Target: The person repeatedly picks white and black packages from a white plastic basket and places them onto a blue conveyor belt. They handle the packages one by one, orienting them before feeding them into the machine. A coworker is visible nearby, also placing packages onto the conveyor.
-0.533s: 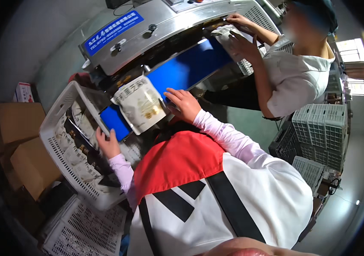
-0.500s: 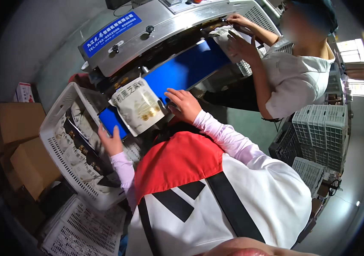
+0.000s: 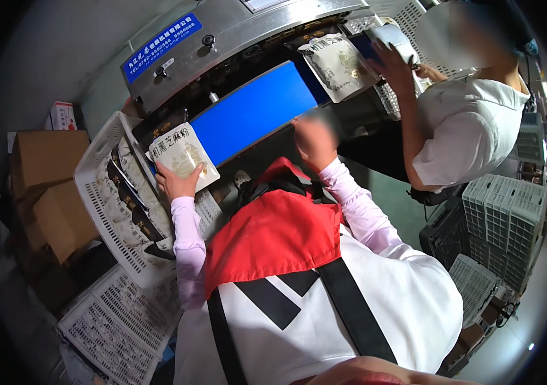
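Note:
At the left end of the machine's blue belt (image 3: pixel 254 115) lies a white-and-clear pouch (image 3: pixel 176 149) with dark print and pale contents. My left hand (image 3: pixel 180 181) grips its near edge, thumb on top and fingers by the left side. Near the belt's front edge, apart from the pouch, is my right hand (image 3: pixel 316 142); it is blurred and its fingers are hard to make out. A second similar pouch (image 3: pixel 338 67) rides at the belt's right end, close to the co-worker's hand (image 3: pixel 394 67).
A white crate (image 3: pixel 103 212) packed with pouches stands at my left, with cardboard boxes (image 3: pixel 49 160) beyond it. The steel sealing machine (image 3: pixel 235 38) runs along the far side. The co-worker (image 3: pixel 472 128) stands at the right, near stacked grey crates (image 3: pixel 504 205).
The near pouch has shifted left, and my left hand has come onto it. My right hand has moved away from it to the right. The second pouch has travelled left along the belt.

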